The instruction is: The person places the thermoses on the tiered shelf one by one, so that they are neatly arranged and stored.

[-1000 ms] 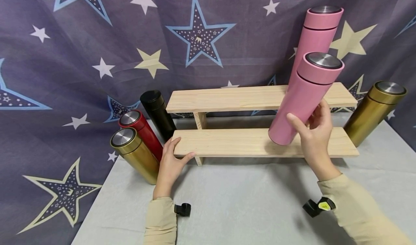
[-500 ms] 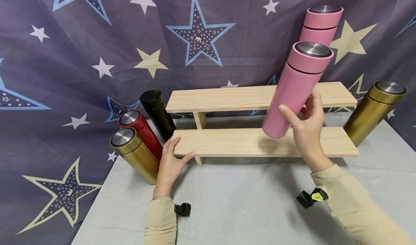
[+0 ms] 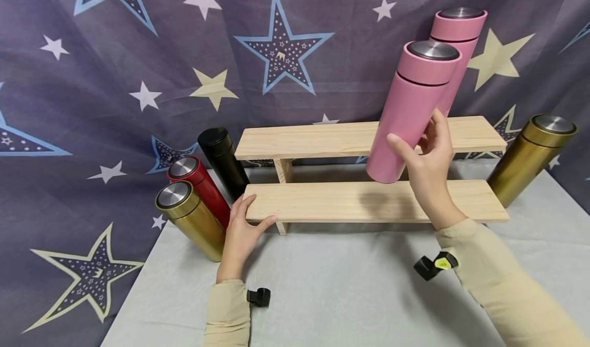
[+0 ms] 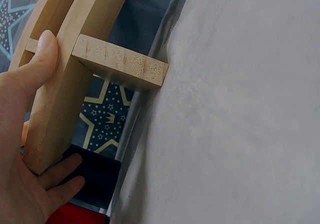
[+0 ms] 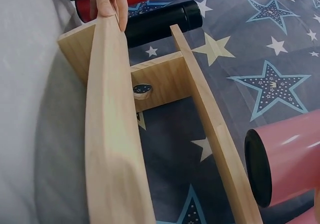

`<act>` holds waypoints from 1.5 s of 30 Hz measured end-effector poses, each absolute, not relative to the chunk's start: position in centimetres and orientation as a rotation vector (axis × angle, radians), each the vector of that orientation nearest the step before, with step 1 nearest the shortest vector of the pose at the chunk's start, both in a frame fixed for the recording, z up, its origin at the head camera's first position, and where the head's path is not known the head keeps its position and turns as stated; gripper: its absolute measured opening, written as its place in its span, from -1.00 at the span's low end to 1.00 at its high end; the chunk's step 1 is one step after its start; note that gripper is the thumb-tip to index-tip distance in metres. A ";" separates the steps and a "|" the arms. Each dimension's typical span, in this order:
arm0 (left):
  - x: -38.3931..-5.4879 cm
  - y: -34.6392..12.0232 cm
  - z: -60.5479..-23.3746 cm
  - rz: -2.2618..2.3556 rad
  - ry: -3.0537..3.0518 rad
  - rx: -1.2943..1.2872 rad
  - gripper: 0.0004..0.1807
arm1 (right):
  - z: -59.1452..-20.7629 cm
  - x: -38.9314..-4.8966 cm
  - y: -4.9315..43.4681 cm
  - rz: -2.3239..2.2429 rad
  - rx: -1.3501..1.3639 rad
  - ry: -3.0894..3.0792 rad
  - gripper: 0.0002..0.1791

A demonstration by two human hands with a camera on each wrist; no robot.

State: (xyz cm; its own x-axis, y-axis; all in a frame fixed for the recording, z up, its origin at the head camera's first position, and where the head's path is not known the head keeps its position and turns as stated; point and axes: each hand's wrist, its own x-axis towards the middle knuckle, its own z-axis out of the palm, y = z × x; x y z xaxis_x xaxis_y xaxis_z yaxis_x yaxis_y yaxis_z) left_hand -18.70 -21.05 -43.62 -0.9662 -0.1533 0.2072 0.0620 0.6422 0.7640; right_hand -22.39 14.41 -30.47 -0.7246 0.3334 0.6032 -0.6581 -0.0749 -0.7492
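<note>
My right hand (image 3: pixel 429 170) grips a pink thermos bottle (image 3: pixel 407 109) by its lower half, thumb on the near side. The bottle leans, its steel-topped lid up and to the right, and its base hangs above the lower board. In the right wrist view the held bottle's dark base (image 5: pixel 258 168) shows at the right, beside the upper board's edge. My left hand (image 3: pixel 239 237) grips the left end of the two-tier wooden shelf (image 3: pixel 322 202) at its lower board. The left wrist view has the thumb (image 4: pixel 44 59) on the board and fingers round its end.
A second pink bottle (image 3: pixel 462 27) stands behind the held one, at the upper board's right. Black (image 3: pixel 226 160), red (image 3: pixel 198 183) and gold (image 3: pixel 195 219) bottles stand left of the shelf. Another gold bottle (image 3: pixel 530 157) stands right. A star-patterned cloth (image 3: pixel 138 45) hangs behind.
My right hand has raised the pink bottle and carried it left and back, toward the upper board. The left hand has stayed on the shelf's end.
</note>
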 end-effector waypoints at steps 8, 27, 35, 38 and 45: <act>-18.7 -21.1 -43.6 -1.232 -2.612 0.076 -0.08 | -29.2 -22.9 13.8 1.876 0.353 -1.586 -0.26; -18.9 -21.1 -43.8 -1.225 -2.616 0.093 -0.09 | -27.3 -25.4 12.3 1.826 0.382 -1.605 -0.21; -18.9 -21.1 -43.7 -1.232 -2.611 0.095 -0.07 | -27.3 -27.0 11.9 1.713 0.367 -1.638 -0.19; -18.9 -21.1 -43.6 -1.236 -2.615 0.104 -0.07 | -27.3 -27.6 11.8 1.709 0.369 -1.633 -0.18; -18.8 -21.1 -43.6 -1.227 -2.623 0.099 -0.08 | -27.0 -28.4 11.4 1.752 0.320 -1.664 -0.20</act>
State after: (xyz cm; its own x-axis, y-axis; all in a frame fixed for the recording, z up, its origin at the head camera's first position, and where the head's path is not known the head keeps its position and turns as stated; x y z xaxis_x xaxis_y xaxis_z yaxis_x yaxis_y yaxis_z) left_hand -18.84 -21.06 -43.62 -0.9680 -0.1632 0.1904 0.0417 0.6442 0.7637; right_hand -28.42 11.39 -27.00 -0.7315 0.3077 0.6084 -0.6234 0.0595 -0.7796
